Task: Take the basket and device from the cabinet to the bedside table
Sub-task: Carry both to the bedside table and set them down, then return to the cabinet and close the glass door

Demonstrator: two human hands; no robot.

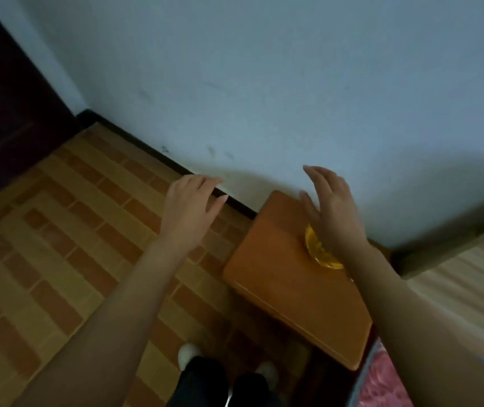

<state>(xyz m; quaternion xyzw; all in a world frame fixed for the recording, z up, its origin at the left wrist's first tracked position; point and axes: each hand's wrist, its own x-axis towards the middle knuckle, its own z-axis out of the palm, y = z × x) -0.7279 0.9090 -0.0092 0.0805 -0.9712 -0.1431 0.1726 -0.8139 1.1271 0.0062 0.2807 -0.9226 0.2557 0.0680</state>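
Above the orange tabletop (287, 277), right hand (331, 207) spread, empty; left hand (189, 204) spread over floor (58, 230), empty.

An orange wooden bedside table (287, 277) stands below the right hand (333, 207), with a yellow translucent dish (320, 251) resting on it under that wrist.

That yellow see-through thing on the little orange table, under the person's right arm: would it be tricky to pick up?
Probably a little. The yellow dish looks glassy and translucent, so it may be smooth, slippery and breakable. It seems low and round, resting flat on the bedside table, so tipping looks unlikely. The right hand hides much of it, so its weight is a guess.
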